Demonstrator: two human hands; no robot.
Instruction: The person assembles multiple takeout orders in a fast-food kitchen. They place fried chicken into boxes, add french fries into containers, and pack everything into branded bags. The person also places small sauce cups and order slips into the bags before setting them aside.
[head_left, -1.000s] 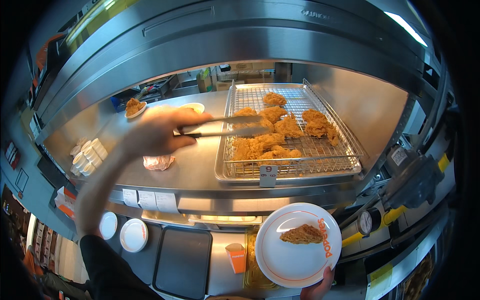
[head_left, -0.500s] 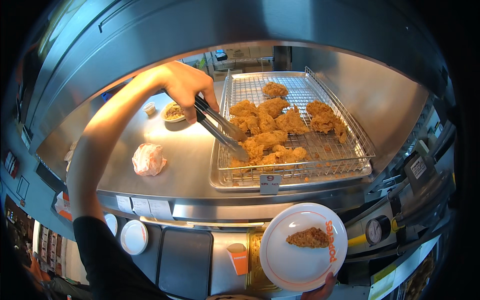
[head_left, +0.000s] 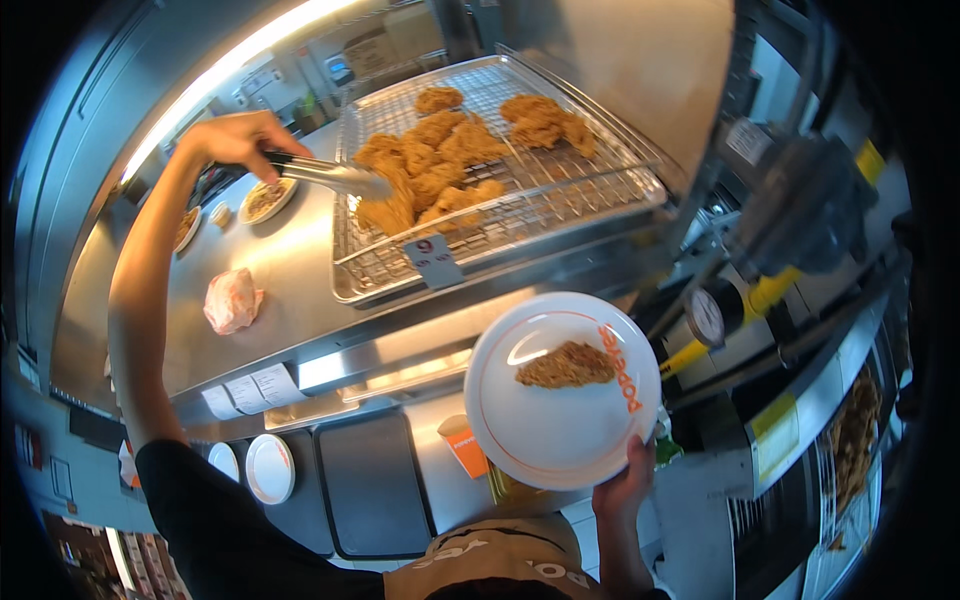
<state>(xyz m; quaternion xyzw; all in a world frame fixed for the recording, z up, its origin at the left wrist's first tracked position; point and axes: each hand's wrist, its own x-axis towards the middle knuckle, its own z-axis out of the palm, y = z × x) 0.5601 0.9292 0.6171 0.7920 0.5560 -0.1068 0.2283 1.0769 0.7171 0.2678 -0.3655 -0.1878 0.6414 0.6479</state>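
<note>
My left hand (head_left: 240,135) squeezes tongs (head_left: 330,178), pinching a fried chicken piece (head_left: 392,208) on the wire rack (head_left: 600,195); crust looks brittle, so grip the thick middle; right hand (head_left: 622,487) clasps the plate (head_left: 545,440).

You have one wire rack (head_left: 600,190) of fried chicken, one pair of tongs (head_left: 330,177), one white plate (head_left: 540,440) carrying one fried piece (head_left: 565,365), one wrapped item (head_left: 232,300), and two small dishes (head_left: 266,198) on the surface (head_left: 290,270).
</note>
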